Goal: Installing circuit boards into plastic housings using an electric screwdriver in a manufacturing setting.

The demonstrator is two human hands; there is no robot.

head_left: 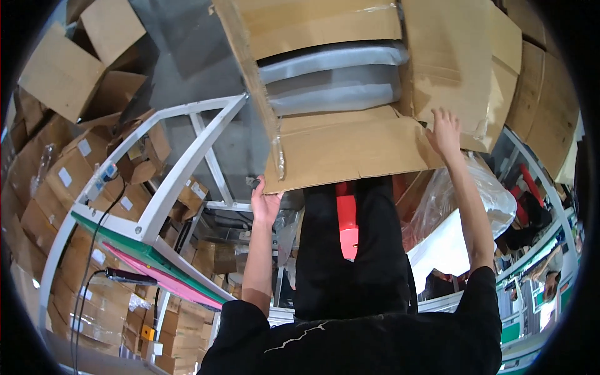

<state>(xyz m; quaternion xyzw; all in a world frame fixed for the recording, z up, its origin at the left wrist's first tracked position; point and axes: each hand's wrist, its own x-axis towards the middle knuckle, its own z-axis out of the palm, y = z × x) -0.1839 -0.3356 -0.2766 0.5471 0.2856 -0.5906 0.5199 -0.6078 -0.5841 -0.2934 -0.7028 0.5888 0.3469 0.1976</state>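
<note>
A large open cardboard box [350, 150] lies in front of me, its near flap folded out toward my legs. Inside it are grey wrapped, padded-looking pieces [334, 87] lying across the box. My left hand [265, 205] holds the near left corner of the flap, palm turned up, some fingers hidden beneath the cardboard. Beside its fingertips is a small dark grey scrap [252, 182], too small to name. My right hand [446, 132] is spread with fingers apart at the flap's right end, by the box's right side flap [450, 69]. Nothing shows in its grasp.
A white metal frame [187, 162] with a green-edged board [150, 253] and a cable [87, 281] stands at left. Stacked cartons [75, 175] fill the far left. Clear plastic sheeting [469, 194] hangs at right, near more cartons [544, 94]. Something red [347, 225] shows between my legs.
</note>
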